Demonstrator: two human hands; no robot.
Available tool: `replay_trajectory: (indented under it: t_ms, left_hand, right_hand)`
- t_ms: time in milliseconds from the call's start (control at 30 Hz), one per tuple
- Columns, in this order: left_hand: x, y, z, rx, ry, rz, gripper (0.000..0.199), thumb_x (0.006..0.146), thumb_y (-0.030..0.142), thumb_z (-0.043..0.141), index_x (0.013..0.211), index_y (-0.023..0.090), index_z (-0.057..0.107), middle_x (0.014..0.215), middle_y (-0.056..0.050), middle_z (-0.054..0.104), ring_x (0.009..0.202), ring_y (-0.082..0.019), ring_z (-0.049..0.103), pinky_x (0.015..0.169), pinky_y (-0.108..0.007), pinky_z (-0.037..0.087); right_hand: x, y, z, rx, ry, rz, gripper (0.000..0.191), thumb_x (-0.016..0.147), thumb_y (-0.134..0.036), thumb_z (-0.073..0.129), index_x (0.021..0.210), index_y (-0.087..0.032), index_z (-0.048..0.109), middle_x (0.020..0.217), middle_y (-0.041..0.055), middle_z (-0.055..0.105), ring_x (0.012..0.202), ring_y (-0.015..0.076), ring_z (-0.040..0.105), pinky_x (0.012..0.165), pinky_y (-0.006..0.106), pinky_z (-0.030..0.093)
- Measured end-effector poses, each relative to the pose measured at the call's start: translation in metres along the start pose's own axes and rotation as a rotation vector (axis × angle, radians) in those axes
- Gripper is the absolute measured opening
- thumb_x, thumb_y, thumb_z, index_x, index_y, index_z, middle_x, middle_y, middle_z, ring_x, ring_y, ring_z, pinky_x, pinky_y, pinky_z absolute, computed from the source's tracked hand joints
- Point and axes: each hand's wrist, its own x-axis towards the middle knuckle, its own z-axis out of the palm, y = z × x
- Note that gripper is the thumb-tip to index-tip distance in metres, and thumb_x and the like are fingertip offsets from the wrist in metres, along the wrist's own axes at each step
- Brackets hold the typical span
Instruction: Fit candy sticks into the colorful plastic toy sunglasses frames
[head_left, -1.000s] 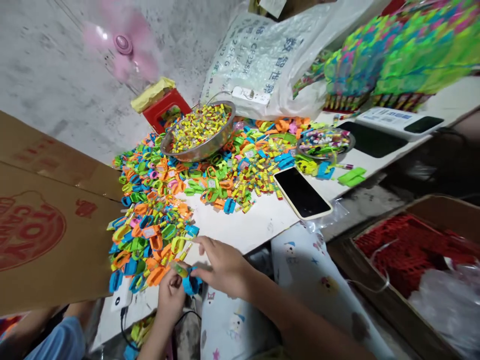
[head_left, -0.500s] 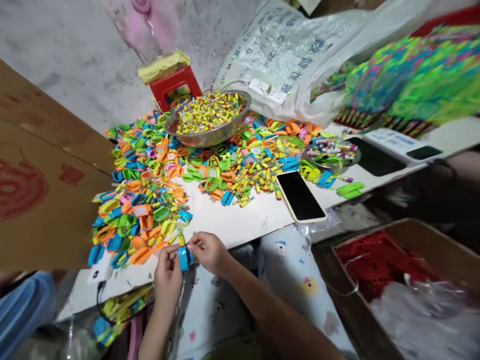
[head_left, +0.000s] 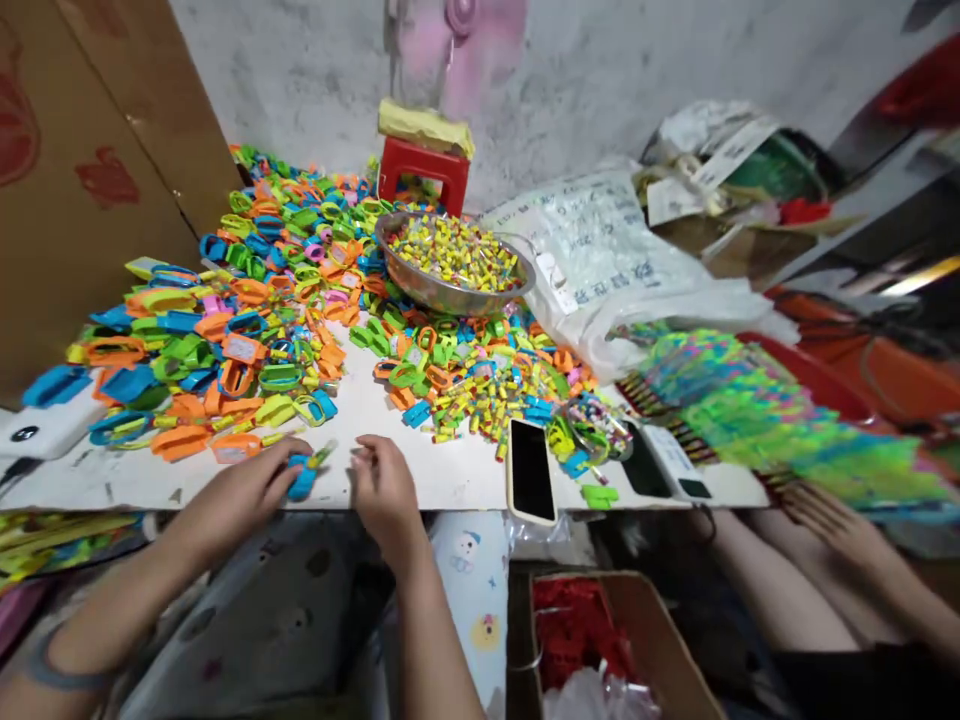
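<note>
Blue plastic, a small clip-like piece (head_left: 302, 482), is pinched in the left hand (head_left: 247, 487) at the near edge of the white table (head_left: 465, 470), with a thin green-yellow stick (head_left: 324, 456) poking from its top; the fingers are closed around it, so little of the piece shows. The right hand (head_left: 384, 487) rests just beside it on the table edge, fingers curled and, as far as can be judged, holding nothing. The heap of coloured clips (head_left: 225, 340) lies just beyond the left hand, and the loose yellow sticks (head_left: 480, 395) just beyond the right hand, with a steel bowl (head_left: 450, 293) of more behind them. The step is judged to be the fitting of stick into clip; it is best done with the clip held steady low over the table, the stick guided by the right fingertips and pressed straight, not at a slant, lest it bend or slip off the edge. A phone (head_left: 530, 470) overhangs the table's edge to the right and is best left unknocked.
</note>
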Motion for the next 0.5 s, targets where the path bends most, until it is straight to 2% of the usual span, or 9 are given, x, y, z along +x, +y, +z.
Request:
replay_trajectory:
  t_ms: [167,267,367,433,500]
  left_hand:
    - [0.024,-0.008,-0.054,0.110,0.288,-0.072,0.045,0.084,0.053,0.044,0.111,0.024,0.066,0.070,0.006,0.066,0.058,-0.014,0.057,0.056,-0.018,0.039]
    - [0.048,-0.020,-0.090,0.228,0.482,-0.070,0.046,0.086,0.050,0.043,0.115,0.024,0.067,0.062,0.005,0.061,0.054,-0.014,0.053,0.051,-0.017,0.034]
    - [0.075,-0.032,-0.121,0.294,0.592,-0.068,0.043,0.088,0.044,0.044,0.118,0.022,0.067,0.087,0.003,0.070,0.067,-0.015,0.060,0.061,-0.019,0.042]
    - [0.092,-0.037,-0.136,0.297,0.589,-0.094,0.043,0.089,0.040,0.046,0.123,0.021,0.064,0.109,0.000,0.070,0.085,-0.018,0.064,0.073,-0.023,0.047]
    - [0.107,-0.040,-0.144,0.285,0.554,-0.120,0.044,0.091,0.038,0.044,0.129,0.021,0.060,0.119,-0.002,0.068,0.101,-0.023,0.064,0.081,-0.027,0.048]
  right_hand:
    - [0.010,0.036,-0.062,-0.324,0.259,0.089,0.027,0.088,-0.020,0.040,0.100,-0.015,0.063,0.095,0.0132,0.063,0.093,0.0278,0.059,0.082,0.042,0.048]
    - [0.010,0.055,-0.076,-0.541,0.292,0.144,0.030,0.086,-0.019,0.042,0.102,-0.014,0.066,0.102,0.0181,0.063,0.098,0.0339,0.058,0.083,0.047,0.047]
    - [0.007,0.068,-0.070,-0.678,0.252,0.138,0.031,0.084,-0.016,0.045,0.105,-0.019,0.069,0.108,0.0174,0.062,0.100,0.0352,0.059,0.081,0.047,0.047]
    - [0.007,0.075,-0.064,-0.718,0.185,0.111,0.034,0.087,-0.014,0.042,0.105,-0.025,0.069,0.112,0.0140,0.063,0.099,0.0327,0.061,0.077,0.044,0.048]
    - [0.010,0.083,-0.061,-0.744,0.160,0.108,0.038,0.089,-0.014,0.038,0.107,-0.029,0.068,0.114,0.0113,0.064,0.101,0.0308,0.062,0.076,0.042,0.049]
